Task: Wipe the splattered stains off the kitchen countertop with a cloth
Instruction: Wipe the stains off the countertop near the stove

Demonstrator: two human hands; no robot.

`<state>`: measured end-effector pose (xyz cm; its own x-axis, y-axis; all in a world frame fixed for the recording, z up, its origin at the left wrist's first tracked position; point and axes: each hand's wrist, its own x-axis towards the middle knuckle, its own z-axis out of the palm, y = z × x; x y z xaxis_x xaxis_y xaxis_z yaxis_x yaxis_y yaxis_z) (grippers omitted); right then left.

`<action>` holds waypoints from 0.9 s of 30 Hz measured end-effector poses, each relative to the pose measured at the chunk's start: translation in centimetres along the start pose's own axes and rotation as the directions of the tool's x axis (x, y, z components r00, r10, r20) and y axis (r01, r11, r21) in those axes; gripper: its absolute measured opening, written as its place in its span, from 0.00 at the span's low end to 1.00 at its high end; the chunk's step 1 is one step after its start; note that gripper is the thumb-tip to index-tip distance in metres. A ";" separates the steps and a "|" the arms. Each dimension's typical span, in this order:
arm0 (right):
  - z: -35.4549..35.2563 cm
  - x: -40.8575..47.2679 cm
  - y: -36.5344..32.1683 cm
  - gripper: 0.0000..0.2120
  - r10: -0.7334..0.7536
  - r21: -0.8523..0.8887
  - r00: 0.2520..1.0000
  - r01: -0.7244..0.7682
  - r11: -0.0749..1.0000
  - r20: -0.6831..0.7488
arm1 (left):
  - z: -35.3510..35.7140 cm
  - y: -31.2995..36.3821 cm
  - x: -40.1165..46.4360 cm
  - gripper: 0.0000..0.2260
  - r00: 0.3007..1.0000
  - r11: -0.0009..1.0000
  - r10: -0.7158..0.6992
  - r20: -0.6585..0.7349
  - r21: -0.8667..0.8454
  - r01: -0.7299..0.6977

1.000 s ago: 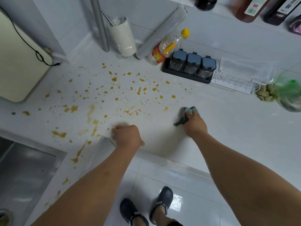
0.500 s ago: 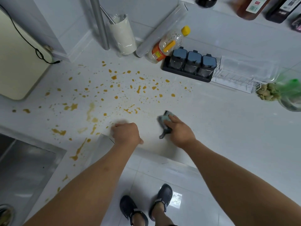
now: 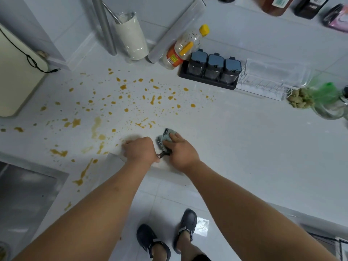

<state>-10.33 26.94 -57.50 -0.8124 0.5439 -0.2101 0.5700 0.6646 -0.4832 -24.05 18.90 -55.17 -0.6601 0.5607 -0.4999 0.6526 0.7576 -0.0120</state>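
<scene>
Orange-brown splatter stains (image 3: pixel 123 87) cover the left and middle of the white countertop (image 3: pixel 244 138), with streaks running down toward the front edge. My right hand (image 3: pixel 181 152) grips a grey-green cloth (image 3: pixel 163 137) and presses it on the counter just below the lowest stains. A dark corner of the cloth trails toward my left hand (image 3: pixel 140 150). That hand rests on the counter as a closed fist right beside the cloth, with nothing seen in it.
A steel sink (image 3: pixel 24 194) lies at the lower left. A cream board (image 3: pixel 15 76) with a black cord stands at the left. Along the back are a metal pole (image 3: pixel 105 25), white cup (image 3: pixel 131 40), yellow-capped bottle (image 3: pixel 184 48), spice jar tray (image 3: pixel 212 70) and white rack (image 3: pixel 269 80).
My right hand has slid the cloth leftward along the counter's front until it sits next to my left fist. The left hand has stayed in place.
</scene>
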 end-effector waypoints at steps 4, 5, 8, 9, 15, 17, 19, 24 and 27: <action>-2.1 -3.3 6.0 0.23 0.136 0.039 0.989 -0.133 0.990 -0.057 | 0.1 0.1 -0.2 0.22 0.997 0.998 -0.049 0.053 -0.025 0.051; -2.8 -3.9 7.7 0.23 0.190 0.029 0.978 -0.188 0.982 -0.081 | 0.2 0.2 -0.1 0.23 0.996 0.998 -0.055 0.065 -0.030 0.057; -5.5 -5.6 13.0 0.25 0.416 0.032 0.899 -0.416 0.909 -0.137 | 0.7 0.3 -0.1 0.30 0.989 0.996 -0.084 0.119 -0.025 0.088; -6.4 -5.9 14.6 0.25 0.493 0.052 0.856 -0.492 0.869 -0.156 | 0.8 0.3 -0.3 0.33 0.986 0.994 -0.099 0.135 -0.036 0.105; -7.3 -4.1 15.7 0.21 0.633 0.065 0.743 -0.636 0.769 -0.216 | 0.5 1.7 -2.1 0.28 0.987 0.984 -0.158 0.007 -0.088 0.158; -6.4 -3.7 14.3 0.22 0.560 0.059 0.804 -0.561 0.826 -0.200 | -0.3 4.2 -2.6 0.26 0.994 0.985 -0.106 -0.016 -0.141 0.103; -5.5 -3.7 12.8 0.22 0.361 0.008 0.918 -0.365 0.931 -0.167 | -1.0 7.4 -3.1 0.25 1.000 0.987 -0.020 0.000 -0.160 0.019; -4.9 -6.3 13.7 0.22 0.038 -0.116 0.996 -0.047 0.992 -0.080 | -1.6 14.7 -3.3 0.29 0.994 0.984 0.108 0.022 -0.146 -0.104; -6.9 -8.5 18.2 0.20 0.094 -0.103 0.986 -0.108 0.989 -0.135 | -1.6 17.0 -2.7 0.40 0.994 0.987 0.091 0.064 -0.136 -0.082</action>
<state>7.83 37.95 -58.64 -0.7311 0.6681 -0.1383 0.6643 0.6508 -0.3676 -11.76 30.77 -52.66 -0.5729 0.6049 -0.5530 0.6479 0.7475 0.1464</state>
